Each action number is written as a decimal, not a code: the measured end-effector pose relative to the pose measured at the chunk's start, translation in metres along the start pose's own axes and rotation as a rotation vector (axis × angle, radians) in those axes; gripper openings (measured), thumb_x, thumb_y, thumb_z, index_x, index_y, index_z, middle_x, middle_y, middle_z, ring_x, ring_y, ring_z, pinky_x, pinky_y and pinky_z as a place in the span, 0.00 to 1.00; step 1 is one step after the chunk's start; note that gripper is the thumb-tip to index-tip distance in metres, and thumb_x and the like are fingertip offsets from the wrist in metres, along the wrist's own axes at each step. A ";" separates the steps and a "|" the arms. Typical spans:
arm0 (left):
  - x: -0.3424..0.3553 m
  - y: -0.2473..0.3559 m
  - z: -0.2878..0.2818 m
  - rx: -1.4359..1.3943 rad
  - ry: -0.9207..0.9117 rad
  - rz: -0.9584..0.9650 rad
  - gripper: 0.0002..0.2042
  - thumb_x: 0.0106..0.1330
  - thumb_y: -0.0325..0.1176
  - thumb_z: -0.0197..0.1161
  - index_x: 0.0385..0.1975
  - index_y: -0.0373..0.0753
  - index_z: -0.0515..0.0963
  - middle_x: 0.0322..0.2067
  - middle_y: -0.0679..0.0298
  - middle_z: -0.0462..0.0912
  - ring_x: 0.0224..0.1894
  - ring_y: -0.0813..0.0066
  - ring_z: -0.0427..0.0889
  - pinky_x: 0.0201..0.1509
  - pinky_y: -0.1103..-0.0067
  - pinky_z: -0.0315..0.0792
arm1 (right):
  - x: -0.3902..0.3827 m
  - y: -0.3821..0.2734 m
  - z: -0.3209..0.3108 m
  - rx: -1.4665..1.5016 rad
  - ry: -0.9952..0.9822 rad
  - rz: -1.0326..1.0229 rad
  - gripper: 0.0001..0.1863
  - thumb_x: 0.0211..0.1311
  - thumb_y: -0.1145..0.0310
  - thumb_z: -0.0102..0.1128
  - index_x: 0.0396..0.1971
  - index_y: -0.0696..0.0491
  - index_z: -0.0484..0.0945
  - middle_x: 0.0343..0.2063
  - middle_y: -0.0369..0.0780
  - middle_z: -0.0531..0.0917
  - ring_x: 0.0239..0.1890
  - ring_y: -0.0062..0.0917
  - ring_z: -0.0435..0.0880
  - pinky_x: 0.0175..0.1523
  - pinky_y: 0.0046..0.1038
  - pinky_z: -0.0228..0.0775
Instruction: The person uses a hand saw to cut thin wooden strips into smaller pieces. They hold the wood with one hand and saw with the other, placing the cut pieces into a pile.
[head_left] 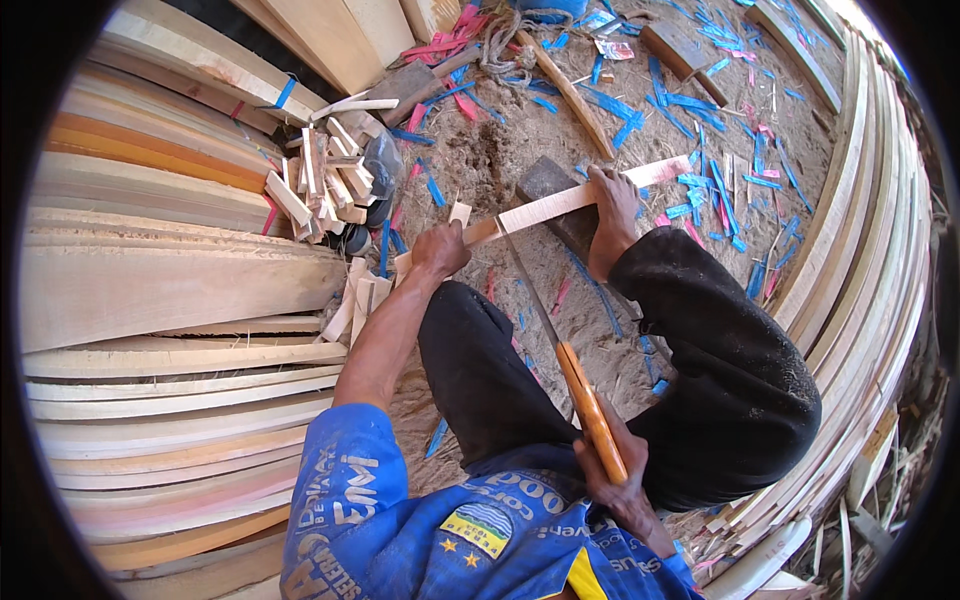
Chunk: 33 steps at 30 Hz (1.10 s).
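A pale wooden strip (545, 208) slants across a dark wood block (540, 178) on the ground. My left hand (440, 250) is closed around the strip near its left end. Farther right, my bare foot (612, 215) presses on the strip over the block. My right hand (612, 462) grips the long orange-brown wooden handle of a handsaw (575, 385), close to my body. The narrow saw blade reaches away from me, and its far end meets the strip just right of my left hand. How deep the blade sits in the wood is too small to tell.
Stacked boards (170, 285) fill the left side. Short wood offcuts (325, 185) are heaped beyond my left forearm. Long planks (850, 230) curve along the right. Blue strap scraps (720, 185), a wooden stick (570, 95) and a brown block (683, 62) lie on the sandy ground.
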<state>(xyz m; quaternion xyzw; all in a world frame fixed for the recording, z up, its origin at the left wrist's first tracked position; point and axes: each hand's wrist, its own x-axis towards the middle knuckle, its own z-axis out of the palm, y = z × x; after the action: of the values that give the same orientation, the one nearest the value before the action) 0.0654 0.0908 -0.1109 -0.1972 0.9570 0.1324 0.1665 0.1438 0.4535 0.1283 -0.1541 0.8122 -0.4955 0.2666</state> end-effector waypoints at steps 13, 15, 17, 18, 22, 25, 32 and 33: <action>0.012 0.004 0.008 0.024 0.041 0.065 0.14 0.51 0.38 0.67 0.33 0.36 0.79 0.29 0.47 0.84 0.33 0.48 0.85 0.39 0.58 0.79 | 0.081 0.006 0.041 0.043 0.025 0.001 0.33 0.54 0.75 0.61 0.64 0.55 0.68 0.40 0.53 0.83 0.34 0.48 0.85 0.38 0.32 0.78; 0.002 -0.003 0.006 0.025 0.024 0.012 0.15 0.51 0.39 0.67 0.33 0.36 0.79 0.29 0.48 0.84 0.33 0.48 0.85 0.40 0.58 0.78 | 0.028 -0.006 0.016 -0.014 0.003 -0.068 0.33 0.53 0.78 0.60 0.63 0.58 0.68 0.47 0.54 0.82 0.38 0.43 0.87 0.42 0.29 0.80; 0.005 -0.004 0.005 0.026 0.035 0.012 0.16 0.50 0.39 0.68 0.34 0.36 0.79 0.30 0.47 0.85 0.35 0.48 0.85 0.41 0.58 0.78 | -0.027 -0.026 -0.011 -0.062 -0.028 -0.063 0.33 0.52 0.80 0.59 0.63 0.62 0.67 0.50 0.55 0.81 0.42 0.39 0.88 0.47 0.27 0.80; 0.006 -0.001 0.004 0.039 0.029 0.008 0.16 0.50 0.40 0.68 0.34 0.36 0.79 0.30 0.47 0.85 0.35 0.48 0.85 0.41 0.58 0.78 | -0.031 -0.025 -0.008 -0.063 0.007 -0.073 0.33 0.52 0.80 0.59 0.63 0.61 0.67 0.48 0.54 0.82 0.41 0.39 0.88 0.46 0.27 0.80; 0.008 -0.001 0.003 0.037 0.031 0.022 0.16 0.50 0.39 0.68 0.35 0.36 0.79 0.31 0.46 0.85 0.35 0.47 0.85 0.41 0.58 0.78 | 0.059 0.005 0.039 0.047 0.076 0.000 0.34 0.52 0.79 0.60 0.64 0.56 0.68 0.36 0.52 0.84 0.32 0.40 0.88 0.40 0.32 0.79; 0.010 0.004 0.005 0.030 0.013 0.015 0.17 0.49 0.40 0.68 0.35 0.36 0.79 0.31 0.46 0.85 0.36 0.46 0.85 0.42 0.57 0.78 | 0.076 0.010 0.054 0.031 0.067 -0.016 0.36 0.52 0.78 0.61 0.65 0.54 0.66 0.32 0.51 0.83 0.29 0.43 0.86 0.37 0.35 0.78; 0.008 0.010 -0.005 0.025 0.000 -0.007 0.17 0.49 0.40 0.68 0.35 0.36 0.80 0.32 0.46 0.85 0.37 0.46 0.85 0.42 0.58 0.78 | -0.024 -0.012 0.008 0.006 0.049 -0.063 0.37 0.51 0.79 0.61 0.66 0.58 0.65 0.34 0.50 0.85 0.31 0.41 0.87 0.40 0.31 0.81; 0.006 0.009 -0.006 0.029 -0.001 -0.026 0.17 0.49 0.40 0.68 0.35 0.36 0.80 0.32 0.46 0.85 0.37 0.46 0.85 0.42 0.58 0.78 | -0.006 -0.004 0.016 0.017 0.053 -0.071 0.37 0.51 0.79 0.61 0.66 0.57 0.65 0.34 0.51 0.85 0.31 0.42 0.87 0.39 0.32 0.81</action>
<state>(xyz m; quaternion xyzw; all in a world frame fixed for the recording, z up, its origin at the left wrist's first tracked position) 0.0545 0.0947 -0.1056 -0.2069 0.9561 0.1164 0.1716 0.1575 0.4433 0.1273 -0.1674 0.8087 -0.5154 0.2286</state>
